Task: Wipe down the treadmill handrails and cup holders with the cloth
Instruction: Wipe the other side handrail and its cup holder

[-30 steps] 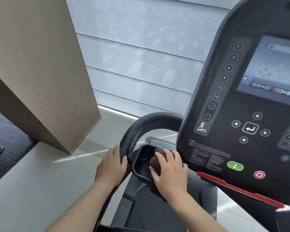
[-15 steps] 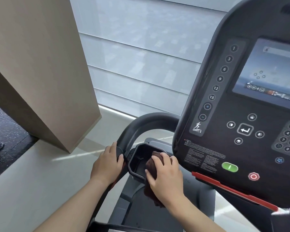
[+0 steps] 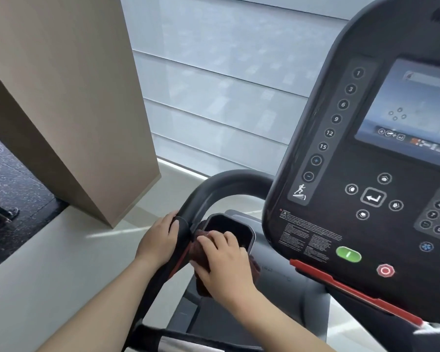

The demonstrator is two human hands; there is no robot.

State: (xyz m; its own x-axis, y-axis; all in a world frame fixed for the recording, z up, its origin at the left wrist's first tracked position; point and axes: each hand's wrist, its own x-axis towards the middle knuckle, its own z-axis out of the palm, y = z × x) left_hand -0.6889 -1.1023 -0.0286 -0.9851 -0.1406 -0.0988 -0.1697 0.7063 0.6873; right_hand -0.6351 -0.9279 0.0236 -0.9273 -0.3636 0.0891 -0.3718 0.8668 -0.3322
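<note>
The black left handrail [image 3: 214,184] curves up from the lower middle to the console. My left hand [image 3: 158,240] is wrapped around the rail just left of the cup holder. The black cup holder [image 3: 235,228] sits under the console's left edge. My right hand [image 3: 221,265] presses a dark maroon cloth [image 3: 200,252] against the cup holder's near-left rim, next to the rail. Most of the cloth is hidden under my fingers; a fold hangs below my palm.
The treadmill console [image 3: 366,194] with screen, keypad, green and red buttons fills the right. A red safety bar [image 3: 353,288] runs below it. A tan pillar [image 3: 69,97] stands at left on a pale ledge [image 3: 48,275]. Window blinds lie behind.
My right hand has slid the cloth from inside the cup holder back and left onto its near rim. My left hand stays on the rail.
</note>
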